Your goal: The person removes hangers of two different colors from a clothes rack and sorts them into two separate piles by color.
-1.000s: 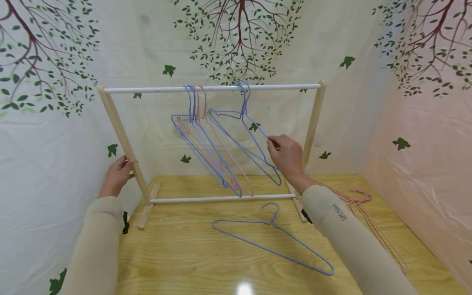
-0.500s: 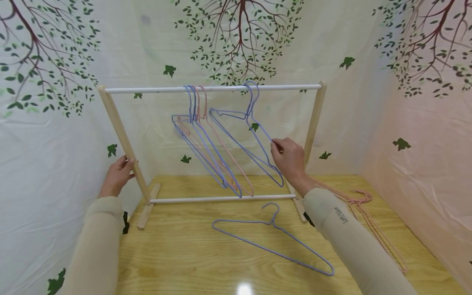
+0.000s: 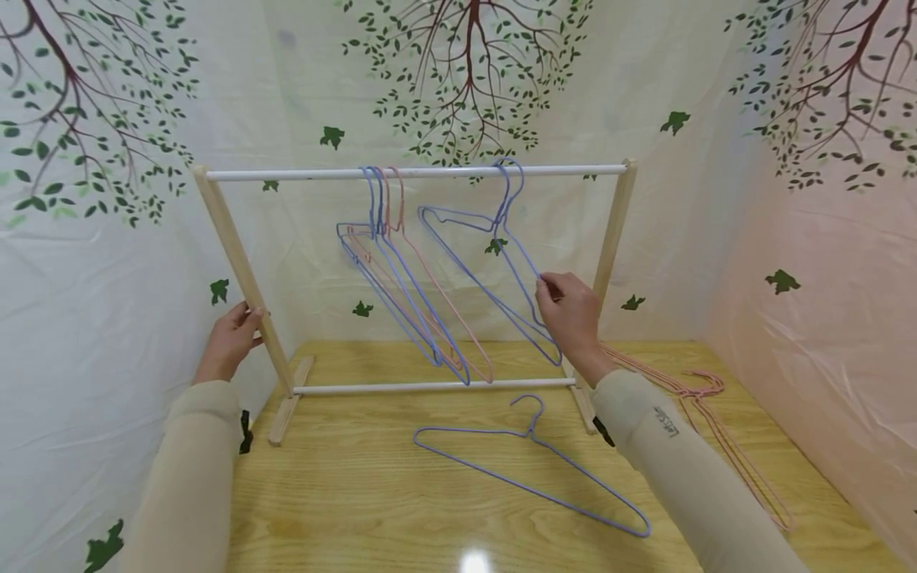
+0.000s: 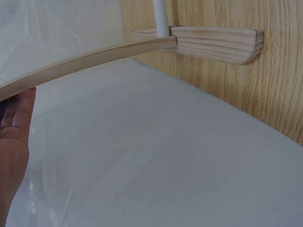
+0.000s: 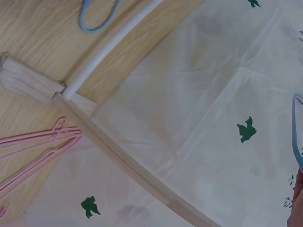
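Left hand (image 3: 228, 341): wrapped around the left post (image 3: 239, 270) of the wooden rack, fingers curled on the wood; only palm edge and thumb visible in the left wrist view, against the post (image 4: 80, 59).

Rack: white top rail (image 3: 415, 171) between two slanted wooden posts, white lower bar (image 3: 430, 387), wooden feet on the table.

Hung cluster: blue and pink wire hangers (image 3: 401, 278) bunched left of the rail's middle, hooks over the rail, bodies swung toward the camera.

Held hanger: blue hanger (image 3: 494, 263) hooked on the rail right of the cluster, tilted; its right shoulder wire pinched between thumb and fingertips.

Right hand (image 3: 569, 314): fingers closed on that shoulder wire, just beside the right post (image 3: 612, 235).

Loose blue hanger (image 3: 530, 469): flat on the table in front of the lower bar, untouched.

Pink hangers (image 3: 716, 422): lying in a bundle on the table right of the rack, behind the right forearm; also seen in the right wrist view (image 5: 38, 151).

Progress: judged roughly midway, several hangers on the rail, one blue and a few pink ones left on the table.

Surface: light wooden table (image 3: 358, 509), glossy, with a lamp glare near the front edge.

Room: pale sheeting on three sides, printed with branching trees and green leaves (image 3: 466, 79).
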The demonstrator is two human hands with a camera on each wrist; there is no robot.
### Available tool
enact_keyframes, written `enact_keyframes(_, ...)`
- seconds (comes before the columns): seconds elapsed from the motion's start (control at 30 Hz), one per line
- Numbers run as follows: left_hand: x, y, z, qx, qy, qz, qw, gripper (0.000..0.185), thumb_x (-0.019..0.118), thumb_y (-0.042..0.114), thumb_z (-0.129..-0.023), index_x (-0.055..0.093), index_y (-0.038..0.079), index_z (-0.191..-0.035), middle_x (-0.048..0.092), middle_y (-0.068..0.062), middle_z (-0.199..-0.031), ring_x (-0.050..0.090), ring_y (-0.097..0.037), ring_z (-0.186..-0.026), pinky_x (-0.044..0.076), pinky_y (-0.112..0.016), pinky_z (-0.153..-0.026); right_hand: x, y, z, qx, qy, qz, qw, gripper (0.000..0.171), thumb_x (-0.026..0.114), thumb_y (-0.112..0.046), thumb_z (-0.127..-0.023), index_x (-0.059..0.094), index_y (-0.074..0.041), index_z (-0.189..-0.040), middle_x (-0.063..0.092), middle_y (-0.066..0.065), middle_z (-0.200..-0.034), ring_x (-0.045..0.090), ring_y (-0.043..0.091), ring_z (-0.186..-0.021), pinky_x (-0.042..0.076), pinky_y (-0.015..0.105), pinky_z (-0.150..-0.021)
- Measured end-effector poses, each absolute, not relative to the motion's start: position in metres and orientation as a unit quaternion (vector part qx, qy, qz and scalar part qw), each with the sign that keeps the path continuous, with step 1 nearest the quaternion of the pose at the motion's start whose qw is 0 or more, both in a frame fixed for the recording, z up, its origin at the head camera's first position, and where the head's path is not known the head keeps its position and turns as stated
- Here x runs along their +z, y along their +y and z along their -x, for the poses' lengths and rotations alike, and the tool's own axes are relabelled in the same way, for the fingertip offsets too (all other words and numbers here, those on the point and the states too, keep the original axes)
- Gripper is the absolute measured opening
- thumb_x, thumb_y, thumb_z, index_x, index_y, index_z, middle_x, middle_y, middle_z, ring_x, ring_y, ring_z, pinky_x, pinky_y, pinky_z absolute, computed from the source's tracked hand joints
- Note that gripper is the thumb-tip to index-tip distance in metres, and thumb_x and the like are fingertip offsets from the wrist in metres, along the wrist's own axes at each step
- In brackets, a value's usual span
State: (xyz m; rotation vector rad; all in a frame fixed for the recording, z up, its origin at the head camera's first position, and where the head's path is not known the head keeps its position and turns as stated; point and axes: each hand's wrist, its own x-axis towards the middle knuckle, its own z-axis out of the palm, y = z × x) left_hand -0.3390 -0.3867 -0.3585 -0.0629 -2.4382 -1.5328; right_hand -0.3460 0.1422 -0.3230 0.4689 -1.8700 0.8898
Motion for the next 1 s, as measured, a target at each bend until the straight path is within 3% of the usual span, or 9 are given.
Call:
enact_keyframes(0.2,-0.359,-0.388,0.339,-0.522,-0.843,0.019,0.128,0.055,0.032,0.030,-0.109,0.026,-0.002,-0.154,0.045,-0.028,-0.139,0.051,-0.013,-0.114,0.053,-0.025,-0.090,-0.327,0.146,0.349,0.377,-0.770,-0.181,0.482,0.012,0.069,-0.004,-0.089,0.075,0.005,-0.095,0.068,0.016,-0.080,0.064,0.027,-0.070,0.052,0.036,-0.064)
enact_keyframes(0.4,-0.359,-0.386,0.336,-0.525,-0.840,0.015,0.135,0.054,0.035,0.029,-0.109,0.030,-0.004,-0.152,0.054,-0.001,-0.117,0.052,-0.009,-0.109,0.053,-0.020,-0.085,-0.328,0.148,0.351,0.388,-0.766,-0.176,0.481,0.012,0.069,-0.004,-0.088,0.074,0.005,-0.095,0.068,0.016,-0.081,0.062,0.027,-0.071,0.050,0.035,-0.064)
enact_keyframes(0.5,-0.359,-0.385,0.335,-0.528,-0.839,0.014,0.133,0.055,0.034,0.030,-0.109,0.028,-0.003,-0.152,0.055,-0.010,-0.123,0.052,-0.014,-0.112,0.053,-0.032,-0.095,-0.330,0.148,0.352,0.400,-0.767,-0.171,0.471,0.012,0.069,-0.004,-0.089,0.074,0.005,-0.095,0.069,0.017,-0.083,0.063,0.027,-0.073,0.049,0.032,-0.065)
enact_keyframes(0.63,-0.361,-0.384,0.336,-0.527,-0.840,0.013,0.129,0.055,0.031,0.029,-0.110,0.025,-0.002,-0.154,0.044,-0.027,-0.138,0.051,-0.020,-0.118,0.047,-0.046,-0.103,-0.333,0.149,0.355,0.415,-0.766,-0.168,0.461,0.012,0.069,-0.004,-0.090,0.073,0.006,-0.095,0.069,0.018,-0.085,0.063,0.028,-0.074,0.046,0.022,-0.066)
enact_keyframes(0.73,-0.362,-0.384,0.337,-0.524,-0.841,0.013,0.132,0.055,0.031,0.029,-0.110,0.025,-0.002,-0.154,0.043,-0.028,-0.139,0.052,-0.016,-0.115,0.051,-0.037,-0.099,-0.334,0.149,0.356,0.424,-0.764,-0.162,0.458,0.013,0.069,-0.005,-0.090,0.073,0.006,-0.094,0.069,0.018,-0.085,0.063,0.028,-0.074,0.045,0.019,-0.066)
enact_keyframes(1.0,-0.362,-0.382,0.339,-0.525,-0.838,0.009,0.147,0.054,0.034,0.029,-0.109,0.030,-0.004,-0.152,0.045,-0.032,-0.138,0.053,-0.013,-0.111,0.052,-0.016,-0.082,-0.333,0.149,0.355,0.431,-0.768,-0.153,0.448,0.014,0.069,-0.005,-0.091,0.073,0.007,-0.097,0.070,0.020,-0.087,0.064,0.031,-0.076,0.048,0.024,-0.067)
